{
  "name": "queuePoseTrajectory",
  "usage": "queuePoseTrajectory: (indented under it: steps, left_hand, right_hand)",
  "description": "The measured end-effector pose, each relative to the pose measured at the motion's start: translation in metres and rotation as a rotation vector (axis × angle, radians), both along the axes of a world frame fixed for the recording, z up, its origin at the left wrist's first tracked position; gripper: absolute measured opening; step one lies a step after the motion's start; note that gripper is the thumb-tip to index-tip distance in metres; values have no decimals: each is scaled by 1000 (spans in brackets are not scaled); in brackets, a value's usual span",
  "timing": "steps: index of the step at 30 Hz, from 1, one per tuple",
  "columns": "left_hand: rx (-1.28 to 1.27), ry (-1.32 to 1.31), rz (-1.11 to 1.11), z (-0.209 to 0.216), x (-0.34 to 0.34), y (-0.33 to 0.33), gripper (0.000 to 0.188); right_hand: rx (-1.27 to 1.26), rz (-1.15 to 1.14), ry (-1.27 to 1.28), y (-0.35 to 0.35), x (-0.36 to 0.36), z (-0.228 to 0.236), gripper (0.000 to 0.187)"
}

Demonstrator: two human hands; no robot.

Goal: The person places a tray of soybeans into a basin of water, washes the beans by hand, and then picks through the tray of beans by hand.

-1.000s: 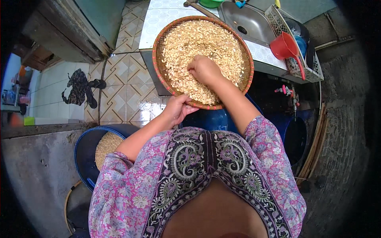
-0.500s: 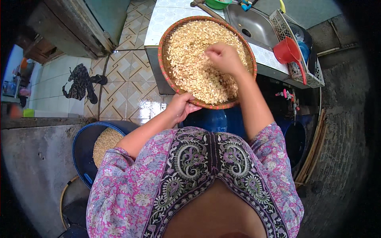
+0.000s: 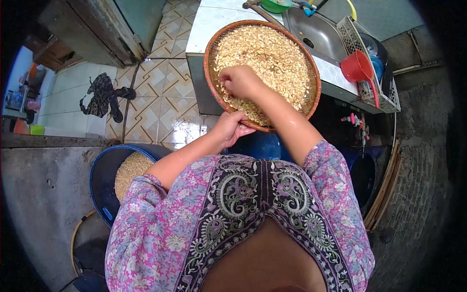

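A round woven basket with a reddish bound rim is held in front of me, beside the counter's near edge. Pale split beans lie spread across its bottom. My left hand grips the near-left rim, thumb on top and fingers underneath. Above the left part of the basket is my right hand, its fingers curled inward low over the beans. Whatever those fingers enclose is hidden. Some bare weave shows along the near and right sides of the basket.
At the lower left, a blue barrel holds more pale beans. A tiled counter carries a steel sink, a green bowl, a red dipper and a dish rack. Dark cloth lies on the floor.
My right hand has swept from the middle of the basket to its left side. The beans have shifted, baring weave near the right rim. My left hand keeps its hold.
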State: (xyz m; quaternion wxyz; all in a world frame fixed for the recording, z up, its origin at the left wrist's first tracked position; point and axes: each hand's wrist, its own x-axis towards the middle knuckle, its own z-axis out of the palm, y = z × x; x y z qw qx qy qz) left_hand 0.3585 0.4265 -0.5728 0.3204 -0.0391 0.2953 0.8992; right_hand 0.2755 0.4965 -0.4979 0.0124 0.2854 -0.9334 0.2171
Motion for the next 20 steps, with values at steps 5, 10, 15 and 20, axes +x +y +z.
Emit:
queuePoseTrajectory:
  steps: [5,10,15,20]
  left_hand:
    - [-20,11,28,0,1,0,28]
    - [-20,1,46,5,3,-1,24]
    - [-32,21,10,1,1,1,30]
    - [-40,24,20,0,2,1,37]
  right_hand:
    - [360,8,79,-4,-8,-13,16]
    - [386,-16,45,-7,1,-8,16]
    - [329,-75,64,-2,2,-13,15]
    - [124,-17,31,11,-2,8,20]
